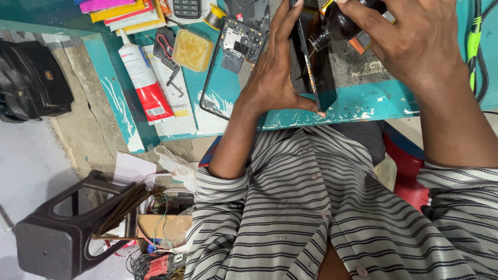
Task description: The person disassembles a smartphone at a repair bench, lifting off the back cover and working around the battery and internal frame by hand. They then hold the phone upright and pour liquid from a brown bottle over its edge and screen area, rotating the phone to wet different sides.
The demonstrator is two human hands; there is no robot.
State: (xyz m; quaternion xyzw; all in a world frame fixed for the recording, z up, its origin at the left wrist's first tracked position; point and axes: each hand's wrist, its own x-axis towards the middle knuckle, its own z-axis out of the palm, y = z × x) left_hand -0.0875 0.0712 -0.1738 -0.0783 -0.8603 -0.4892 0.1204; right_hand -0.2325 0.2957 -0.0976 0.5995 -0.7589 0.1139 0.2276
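Observation:
My left hand (272,78) grips a black phone screen panel (316,67), held on edge over the teal workbench (363,106), thumb at its lower corner. My right hand (415,39) tips a small dark brown bottle (337,26) with its neck pointing down toward the panel's upper part. An opened phone body (231,67) with its circuit board showing lies flat just left of my left hand.
On the bench lie a white and red glue tube (142,78), a yellow square pad (193,49), coloured booklets (124,13) and a green cable (474,46). On the floor stand a dark plastic stool (62,228), a black bag (31,83) and a box of wires (161,233).

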